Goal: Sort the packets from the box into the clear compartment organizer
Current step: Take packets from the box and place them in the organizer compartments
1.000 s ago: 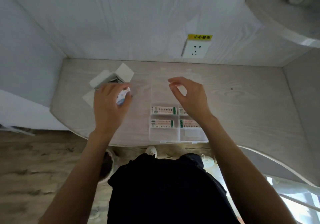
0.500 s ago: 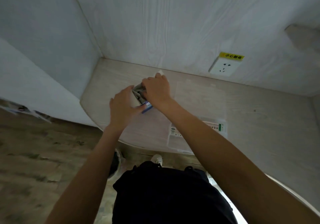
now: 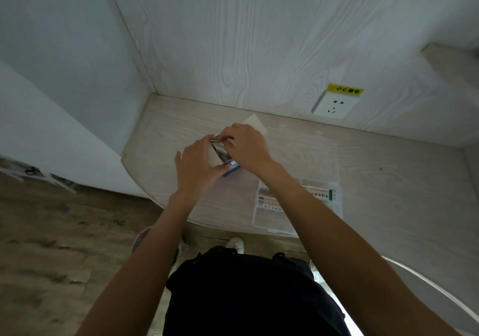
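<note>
White card shows between my two hands: it is the small box, and I hold it over the pale wood bench. My left hand wraps round the near side of the box, with the thumb and fingers curled on it. My right hand is at the open top of the box, and its fingertips pinch something thin and shiny there. I think it is a packet, but it is too small for me to be sure. One white flap of the box sticks out behind my right hand. A blue and white corner of the box peeks out under my hands.

Just to the right, under my right arm, the clear organizer lies flat on the bench near its front edge. Some white packets with red and green print lie in its compartments. I cannot count them, because my arm hides part of them.

On the back wall sits a white socket with a yellow sticker above it
</note>
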Action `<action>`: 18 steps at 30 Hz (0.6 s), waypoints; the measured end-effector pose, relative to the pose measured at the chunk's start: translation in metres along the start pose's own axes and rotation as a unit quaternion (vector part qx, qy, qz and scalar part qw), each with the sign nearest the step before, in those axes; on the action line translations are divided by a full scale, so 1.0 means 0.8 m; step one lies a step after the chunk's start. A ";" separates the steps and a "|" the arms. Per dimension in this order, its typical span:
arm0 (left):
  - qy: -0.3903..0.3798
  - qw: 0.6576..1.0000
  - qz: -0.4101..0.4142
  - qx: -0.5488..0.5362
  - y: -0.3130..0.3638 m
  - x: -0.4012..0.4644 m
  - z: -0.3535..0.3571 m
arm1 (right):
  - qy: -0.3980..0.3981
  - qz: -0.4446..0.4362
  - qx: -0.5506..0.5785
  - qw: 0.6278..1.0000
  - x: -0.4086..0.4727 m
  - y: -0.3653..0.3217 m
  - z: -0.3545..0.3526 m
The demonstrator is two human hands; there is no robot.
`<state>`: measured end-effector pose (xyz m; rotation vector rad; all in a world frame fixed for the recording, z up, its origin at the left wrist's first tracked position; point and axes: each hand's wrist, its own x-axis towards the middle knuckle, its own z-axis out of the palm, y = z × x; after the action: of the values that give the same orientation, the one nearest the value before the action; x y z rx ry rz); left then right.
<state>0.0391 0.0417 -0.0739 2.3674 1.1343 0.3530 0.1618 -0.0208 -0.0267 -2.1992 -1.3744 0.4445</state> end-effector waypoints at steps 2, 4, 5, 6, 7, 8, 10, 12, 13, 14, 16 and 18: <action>0.005 1.000 0.011 0.004 0.007 -0.001 0.004 | 0.003 -0.012 -0.012 1.000 -0.003 0.001 0.002; 0.009 1.000 0.016 0.001 0.011 -0.001 0.007 | 0.007 -0.012 -0.028 1.000 -0.004 0.002 0.003; 0.011 1.000 0.018 0.002 0.011 -0.001 0.008 | 0.007 -0.012 -0.036 0.999 -0.004 0.003 0.003; 0.013 1.000 0.023 0.007 0.011 0.000 0.008 | 0.008 -0.014 -0.044 0.999 -0.003 0.004 0.002; 0.013 0.999 0.026 0.014 0.010 0.000 0.008 | 0.011 -0.018 -0.046 0.999 -0.003 0.005 0.001; 0.011 0.999 0.028 0.023 0.008 0.001 0.007 | 0.022 -0.021 -0.039 0.999 -0.003 0.006 -0.001; 0.008 0.999 0.033 0.037 0.006 0.004 0.006 | 0.064 -0.024 -0.014 0.998 -0.003 0.010 -0.006; 0.005 0.998 0.039 0.040 0.006 0.007 0.003 | 0.117 -0.025 0.013 0.993 -0.003 0.016 -0.013; 0.005 0.998 0.043 0.040 0.006 0.010 0.001 | 0.147 -0.025 0.027 0.988 -0.004 0.019 -0.018; 0.001 0.998 0.043 0.043 0.006 0.012 0.000 | 0.175 -0.024 0.042 0.983 -0.005 0.022 -0.022; -0.013 0.997 0.050 0.062 0.005 0.017 0.002 | 0.211 -0.018 0.072 0.975 -0.007 0.030 -0.032; -0.027 0.995 0.055 0.076 0.001 0.021 0.004 | 0.218 -0.010 0.093 0.972 -0.009 0.038 -0.038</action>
<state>0.0514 0.0531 -0.0757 2.5635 1.0410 0.2447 0.1963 -0.0455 -0.0193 -1.9766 -1.0703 0.0674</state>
